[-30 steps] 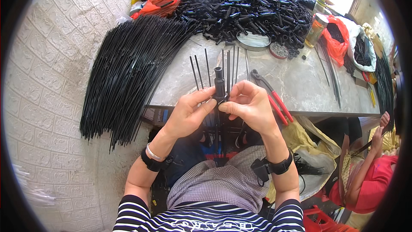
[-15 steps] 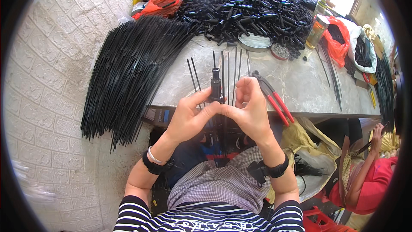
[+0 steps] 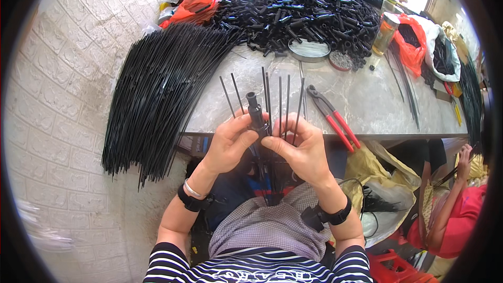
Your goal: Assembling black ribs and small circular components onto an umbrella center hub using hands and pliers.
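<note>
Tube (image 3: 255, 111) is being held at the near edge of the desk (image 3: 377, 106), its top being tipped toward 11 o'clock. From 8 o'clock it is being gripped by the left hand (image 3: 228, 144), fingers clamped on its side, probably for steadying. From 4 o'clock its lower collar is being met by the right hand (image 3: 301, 152); the thumb is being kept close in, but whether those fingers are being closed on tube or rod cannot be told. Thin rods (image 3: 280, 99) are being fanned up around it, 10 to 2 o'clock, likely being kept spread against tangling. Cutters (image 3: 335, 118) are being left at 3 o'clock, red handles being pointed bodyward, seemingly for easy grabbing. Rod bundle (image 3: 157, 94) at 9 o'clock and tube pile (image 3: 298, 15) at 1 are apparently being kept as reachable stock.
</note>
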`<state>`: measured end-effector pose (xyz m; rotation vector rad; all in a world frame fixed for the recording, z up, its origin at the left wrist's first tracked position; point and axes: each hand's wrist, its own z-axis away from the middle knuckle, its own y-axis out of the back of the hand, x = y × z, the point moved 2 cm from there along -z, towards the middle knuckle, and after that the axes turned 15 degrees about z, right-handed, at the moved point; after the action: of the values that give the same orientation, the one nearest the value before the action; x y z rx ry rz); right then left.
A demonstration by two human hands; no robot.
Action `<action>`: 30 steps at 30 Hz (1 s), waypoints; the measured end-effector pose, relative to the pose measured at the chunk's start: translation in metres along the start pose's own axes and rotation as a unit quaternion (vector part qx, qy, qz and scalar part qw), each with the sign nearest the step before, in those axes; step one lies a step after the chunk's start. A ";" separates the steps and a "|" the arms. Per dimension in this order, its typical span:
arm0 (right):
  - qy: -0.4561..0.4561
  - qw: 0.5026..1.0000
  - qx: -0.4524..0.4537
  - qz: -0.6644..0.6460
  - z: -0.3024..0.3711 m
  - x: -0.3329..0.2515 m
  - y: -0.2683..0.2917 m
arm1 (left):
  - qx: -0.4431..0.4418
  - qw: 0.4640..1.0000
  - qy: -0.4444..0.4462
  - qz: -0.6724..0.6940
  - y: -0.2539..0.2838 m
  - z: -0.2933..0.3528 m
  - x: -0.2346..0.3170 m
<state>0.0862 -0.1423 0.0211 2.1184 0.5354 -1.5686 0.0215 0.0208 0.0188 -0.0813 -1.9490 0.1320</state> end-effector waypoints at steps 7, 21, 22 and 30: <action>-0.026 0.999 -0.006 -0.035 0.010 -0.008 0.002 | -0.037 0.999 0.001 -0.022 0.005 0.001 -0.004; -0.004 1.000 0.026 -0.009 0.011 -0.010 0.000 | -0.035 0.999 -0.003 0.010 0.002 0.003 -0.003; 0.007 0.999 0.034 0.005 0.011 -0.010 0.000 | -0.035 0.999 -0.003 0.010 0.002 0.003 -0.004; 0.030 0.997 0.057 0.048 0.012 -0.018 -0.001 | -0.025 0.999 0.009 0.018 0.003 0.006 -0.006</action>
<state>0.0708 -0.1487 0.0354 2.2470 0.3653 -1.5191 0.0178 0.0230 0.0103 -0.1506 -1.9338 0.1057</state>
